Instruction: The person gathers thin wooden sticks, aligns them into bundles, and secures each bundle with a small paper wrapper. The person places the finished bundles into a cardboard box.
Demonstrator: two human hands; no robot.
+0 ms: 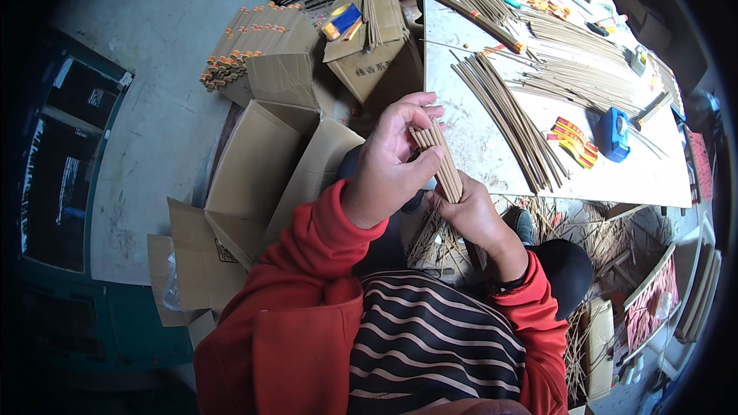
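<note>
a bundle of thin tan sticks (443,160) stands nearly upright between both hands, in front of the person's chest and just off the near left edge of the surface (477,146). the right hand (470,211) is wrapped around the lower part of the bundle, fingers closed on it. the left hand (390,160) grips the upper part, thumb and curled fingers pinched against the stick tops; it looks as if the fingertips are evening the ends, though the view is too small to be sure. both arms wear red sleeves (307,292), over a striped black and white top (430,346).

just beyond the hands, a long loose heap of sticks (511,119) lies slantwise on the pale surface. to its right lie red and yellow labels (573,140), and next to them a blue tape dispenser (615,134). farther back more sticks (576,69) are spread in fans, with another wrapped lot (480,4) at the far corner.

left of the hands, flattened cardboard boxes (261,177) lie on the concrete floor (165,107). behind them an open carton (377,46) holds sticks, and a stack of finished bundles with orange ends (242,46) lies beside it. below the surface, at the person's right, stray sticks (584,238) litter the floor around a black shoe (565,269).
</note>
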